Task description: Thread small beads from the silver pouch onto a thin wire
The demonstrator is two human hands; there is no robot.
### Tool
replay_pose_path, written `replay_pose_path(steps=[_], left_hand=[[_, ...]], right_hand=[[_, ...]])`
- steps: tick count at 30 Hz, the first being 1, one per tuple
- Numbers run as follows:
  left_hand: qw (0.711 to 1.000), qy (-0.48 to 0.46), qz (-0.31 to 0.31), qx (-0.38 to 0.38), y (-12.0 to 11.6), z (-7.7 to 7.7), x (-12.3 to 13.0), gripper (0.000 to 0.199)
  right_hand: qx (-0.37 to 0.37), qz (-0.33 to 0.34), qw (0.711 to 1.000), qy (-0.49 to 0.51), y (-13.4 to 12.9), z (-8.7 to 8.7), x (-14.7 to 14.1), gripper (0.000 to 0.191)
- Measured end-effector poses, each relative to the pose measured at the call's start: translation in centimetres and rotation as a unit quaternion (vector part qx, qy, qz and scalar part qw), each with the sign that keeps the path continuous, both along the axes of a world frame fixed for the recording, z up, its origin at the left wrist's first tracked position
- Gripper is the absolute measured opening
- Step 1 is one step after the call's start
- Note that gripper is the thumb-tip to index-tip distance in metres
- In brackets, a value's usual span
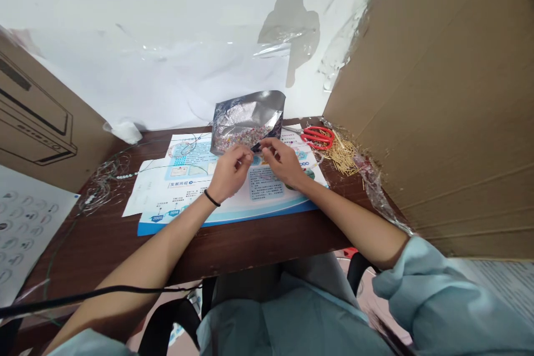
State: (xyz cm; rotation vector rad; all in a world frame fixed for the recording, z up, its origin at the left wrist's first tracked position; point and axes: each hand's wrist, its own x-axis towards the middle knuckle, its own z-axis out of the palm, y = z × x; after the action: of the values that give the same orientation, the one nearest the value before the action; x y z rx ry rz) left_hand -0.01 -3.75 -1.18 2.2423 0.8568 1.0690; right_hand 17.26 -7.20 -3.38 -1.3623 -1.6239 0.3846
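A silvery bag (248, 119) of small multicoloured beads lies open on a printed blue-and-white sheet (225, 214). Just in front of the bag's opening, my left hand (230, 171) is closed with thumb and fingers pinched together. My right hand (283, 162) is close beside it on the right, its fingers curled in towards the left hand in a pinch. Whatever the fingertips hold is too small to make out. A green object lies partly hidden behind my right wrist.
Red-handled scissors (317, 137) lie right of the bag, beside a pile of thin golden sticks (344, 154). Tangled clear thread (104, 183) with white beads is at the left. Cardboard boxes (438, 94) flank the dark table (267, 242).
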Motion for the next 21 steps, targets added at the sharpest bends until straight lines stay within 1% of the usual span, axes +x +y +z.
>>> replay_pose_path(steps=[2,4,8,11,13,15,17,19,21], left_hand=[[1.000,0.019,-0.010,0.011,0.0,-0.4,0.1,0.016],[0.999,0.027,-0.004,0.038,0.1,-0.8,0.1,0.014],[0.996,0.037,0.020,0.085,0.6,-1.3,-0.1,0.013],[0.995,0.022,0.032,0.087,0.7,-1.3,-0.2,0.015],[0.996,0.006,0.042,0.081,0.6,-1.3,-0.1,0.016],[0.996,0.004,0.050,0.078,0.4,-1.3,0.0,0.017],[0.995,0.019,0.051,0.085,0.5,-1.4,0.0,0.018],[0.993,0.044,0.052,0.097,0.9,-1.5,-0.3,0.019],[0.989,0.074,0.061,0.115,1.8,-1.4,-0.8,0.021]], right_hand=[[-0.022,0.046,0.999,0.013,-0.1,0.0,-0.2,0.022],[-0.047,0.073,0.996,0.022,-0.1,-0.2,-0.4,0.023],[-0.078,0.088,0.990,0.073,0.2,-0.7,-0.6,0.024],[-0.099,0.115,0.981,0.121,0.3,-0.8,-0.5,0.026],[-0.112,0.131,0.976,0.133,0.3,-0.8,-0.4,0.030],[-0.117,0.129,0.976,0.132,0.3,-0.8,-0.4,0.028],[-0.110,0.107,0.982,0.114,0.3,-0.6,-0.3,0.019],[-0.094,0.077,0.990,0.074,0.2,-0.4,-0.3,0.009],[-0.084,0.047,0.995,0.030,0.1,-0.3,-0.3,0.007]])
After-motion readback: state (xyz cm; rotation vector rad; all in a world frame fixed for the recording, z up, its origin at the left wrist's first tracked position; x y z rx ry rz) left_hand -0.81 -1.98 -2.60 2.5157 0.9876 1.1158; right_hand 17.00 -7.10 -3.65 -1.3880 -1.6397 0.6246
